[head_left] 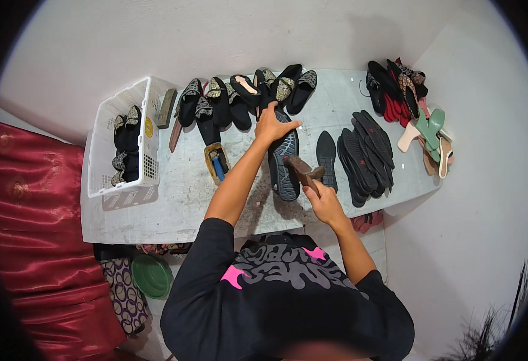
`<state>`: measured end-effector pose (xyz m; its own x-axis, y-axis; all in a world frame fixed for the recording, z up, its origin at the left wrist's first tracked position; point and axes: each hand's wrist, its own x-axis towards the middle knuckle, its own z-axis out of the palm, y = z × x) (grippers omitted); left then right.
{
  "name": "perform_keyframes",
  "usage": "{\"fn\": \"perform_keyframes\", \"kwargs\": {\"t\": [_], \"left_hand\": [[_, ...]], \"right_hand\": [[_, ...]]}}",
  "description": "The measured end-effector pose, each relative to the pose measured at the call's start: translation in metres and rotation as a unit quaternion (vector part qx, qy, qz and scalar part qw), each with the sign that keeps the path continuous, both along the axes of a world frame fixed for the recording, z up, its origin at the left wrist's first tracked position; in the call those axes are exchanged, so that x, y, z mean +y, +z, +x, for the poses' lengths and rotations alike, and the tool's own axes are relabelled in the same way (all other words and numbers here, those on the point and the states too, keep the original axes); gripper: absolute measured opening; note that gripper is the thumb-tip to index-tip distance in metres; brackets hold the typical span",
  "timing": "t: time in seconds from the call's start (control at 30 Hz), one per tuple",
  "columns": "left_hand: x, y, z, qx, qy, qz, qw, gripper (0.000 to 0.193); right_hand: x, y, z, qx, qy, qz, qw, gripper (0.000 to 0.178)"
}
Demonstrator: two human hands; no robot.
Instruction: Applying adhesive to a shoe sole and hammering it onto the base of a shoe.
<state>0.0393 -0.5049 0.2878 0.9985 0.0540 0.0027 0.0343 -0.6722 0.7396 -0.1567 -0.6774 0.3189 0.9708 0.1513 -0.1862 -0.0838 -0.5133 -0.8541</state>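
A black shoe lies sole up in the middle of the table, its treaded underside facing me. My left hand grips its far end, thumb stretched out to the right across the sole; the other fingertips are partly hidden. In my right hand is a hammer with a worn brown head, closed in my fingers by its handle. The hammer head is over the right side of the sole; whether it touches, I cannot tell. Just right of the shoe lies a single black sole.
Several finished-looking black shoes with patterned uppers line the back. A glue container with a blue-handled brush sits left of my arm. A white basket holds shoes at left. Stacked black soles and green and pink shoe forms lie right.
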Motion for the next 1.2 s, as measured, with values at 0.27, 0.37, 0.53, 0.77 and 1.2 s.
{"fn": "perform_keyframes", "kwargs": {"t": [0.27, 0.37, 0.53, 0.77, 1.2], "left_hand": [[-0.003, -0.001, 0.008, 0.072, -0.009, 0.04, 0.997, 0.072], [-0.004, -0.002, 0.009, 0.074, -0.001, 0.039, 0.997, 0.071], [-0.004, 0.004, 0.008, 0.072, -0.012, 0.048, 0.996, 0.069], [0.0, 0.001, 0.015, -0.004, -0.025, 0.055, 0.998, 0.058], [0.004, -0.006, 0.018, -0.013, -0.038, 0.009, 0.999, 0.052]], "right_hand": [[-0.009, -0.017, 0.0, -0.017, -0.015, 0.034, 0.999, 0.037], [-0.012, -0.014, 0.0, -0.007, -0.021, 0.06, 0.998, 0.037], [-0.015, -0.007, 0.0, 0.052, -0.05, 0.11, 0.991, 0.038], [-0.011, -0.028, -0.004, -0.016, -0.039, 0.104, 0.994, 0.037], [0.009, -0.002, -0.015, -0.039, -0.043, 0.016, 0.998, 0.038]]}}
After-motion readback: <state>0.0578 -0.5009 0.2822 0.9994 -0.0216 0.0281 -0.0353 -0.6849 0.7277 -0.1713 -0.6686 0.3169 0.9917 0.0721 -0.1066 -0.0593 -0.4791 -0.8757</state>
